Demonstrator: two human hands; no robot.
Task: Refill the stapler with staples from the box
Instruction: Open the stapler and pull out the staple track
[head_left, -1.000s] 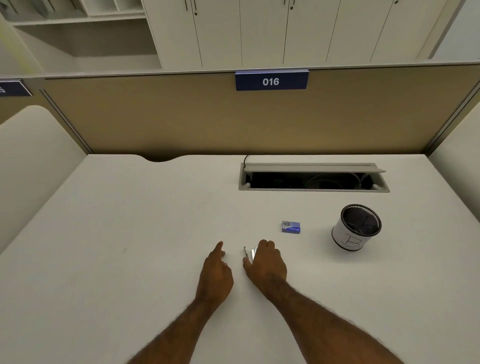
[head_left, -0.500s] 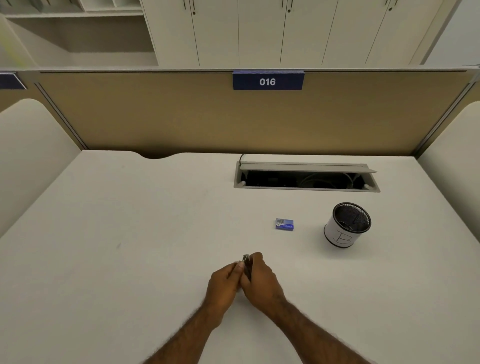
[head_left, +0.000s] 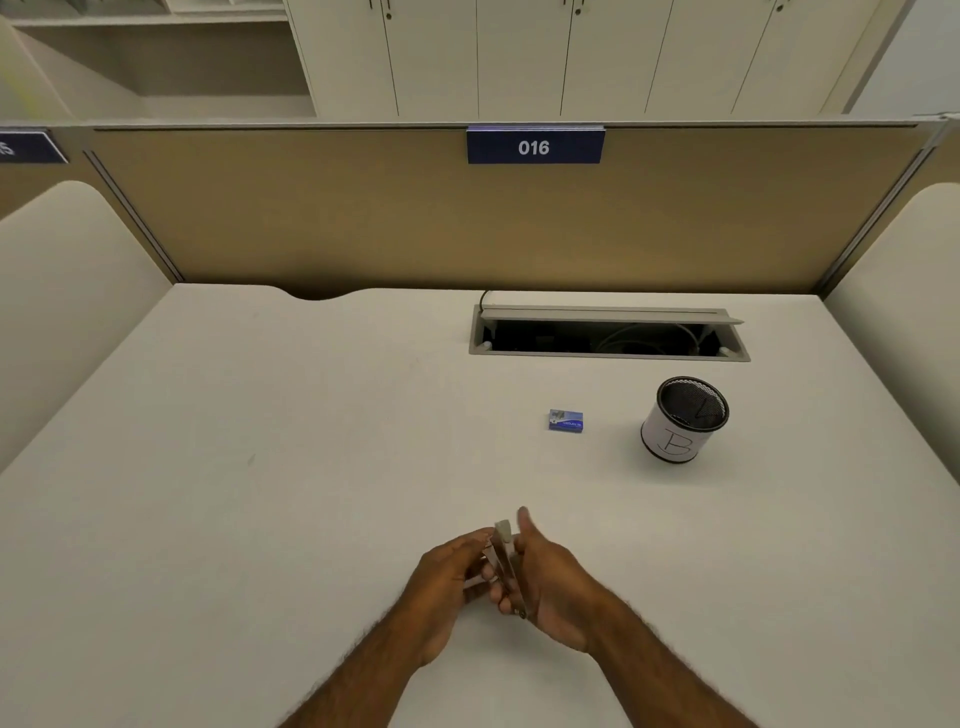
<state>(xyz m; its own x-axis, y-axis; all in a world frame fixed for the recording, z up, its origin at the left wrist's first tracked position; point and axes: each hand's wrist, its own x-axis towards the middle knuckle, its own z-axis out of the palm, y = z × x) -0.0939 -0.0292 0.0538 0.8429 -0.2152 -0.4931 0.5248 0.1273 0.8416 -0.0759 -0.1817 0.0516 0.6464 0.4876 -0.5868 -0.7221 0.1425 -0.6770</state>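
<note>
A small silvery stapler (head_left: 505, 558) is held up off the white desk (head_left: 260, 493) between both hands, its pale tip pointing away from me. My left hand (head_left: 449, 577) grips its left side with curled fingers. My right hand (head_left: 550, 577) holds the right side, thumb raised beside the tip. The blue staple box (head_left: 565, 420) lies shut on the desk, farther back and slightly right of the hands, touched by neither.
A black mesh pen cup (head_left: 683, 421) with a white label marked "B" stands right of the box. Behind it an open cable tray (head_left: 608, 335) is set into the desk. A tan partition (head_left: 363, 218) closes the back; padded dividers flank both sides.
The stapler lay on the desk under my right hand; both hands closed on it, lifted it and drew it nearer to me. It now sits between them, tip forward.
</note>
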